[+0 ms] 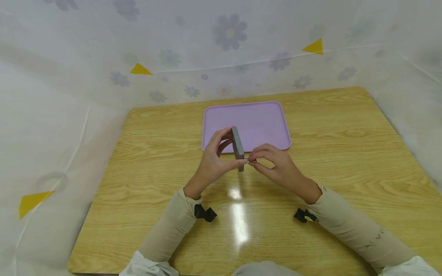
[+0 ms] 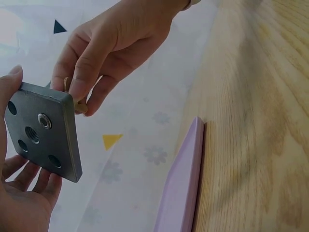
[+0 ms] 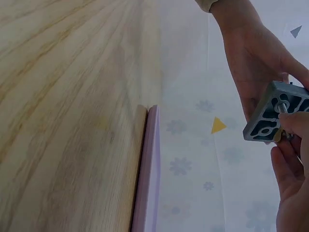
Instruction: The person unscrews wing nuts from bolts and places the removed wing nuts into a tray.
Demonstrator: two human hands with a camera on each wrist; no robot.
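Note:
My left hand [image 1: 215, 161] holds a thick square grey metal plate [image 1: 237, 142] on edge above the table, thumb on the near side and fingers on the far edge. Several holes show on its flat face in the left wrist view, and a round socket bolt head [image 2: 44, 121] sits in one of them. On the ribbed back, the threaded bolt shank [image 3: 283, 107] sticks out. Thumb and fingertips of my right hand [image 1: 280, 166] pinch a small brass-coloured fastener [image 2: 81, 107] close behind the plate; its exact shape is partly hidden by the fingers.
Behind the hands a purple tray [image 1: 255, 122] lies on the wood-grain table [image 1: 159, 161]. A pale flowered sheet [image 1: 193, 50] with yellow triangles hangs round the table's back and sides. Small black objects [image 1: 205, 213] are at both wrists.

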